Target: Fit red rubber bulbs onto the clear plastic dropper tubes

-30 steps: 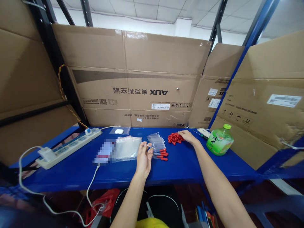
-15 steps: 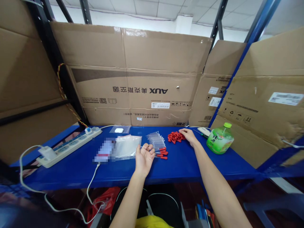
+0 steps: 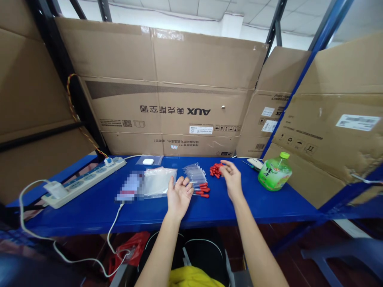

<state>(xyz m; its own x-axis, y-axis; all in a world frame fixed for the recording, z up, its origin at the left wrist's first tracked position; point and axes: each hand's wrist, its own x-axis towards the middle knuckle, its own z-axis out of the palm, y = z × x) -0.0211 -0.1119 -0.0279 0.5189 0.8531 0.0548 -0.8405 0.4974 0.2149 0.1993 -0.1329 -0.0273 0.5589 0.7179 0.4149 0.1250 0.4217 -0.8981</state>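
My left hand (image 3: 179, 197) is palm up above the desk, its fingers curled in. Whatever thin thing they may hold does not show clearly. Just behind it lies a row of clear dropper tubes (image 3: 194, 173). At their near end, several droppers with red rubber bulbs (image 3: 204, 190) lie side by side. My right hand (image 3: 231, 179) is over the right side of a pile of loose red rubber bulbs (image 3: 214, 170), hiding part of it. Its thumb and fingertips pinch together, with red showing at their tips.
Clear plastic bags (image 3: 160, 181) lie left of the tubes, beside a blurred phone (image 3: 130, 187) on a charging cable. A power strip (image 3: 86, 181) runs along the left. A green drink bottle (image 3: 274, 172) stands at the right. Cardboard (image 3: 167, 95) walls the back.
My right hand has come left from the pile's far right side, nearer my left hand. The left hand stays about where it was. The view has shifted slightly.
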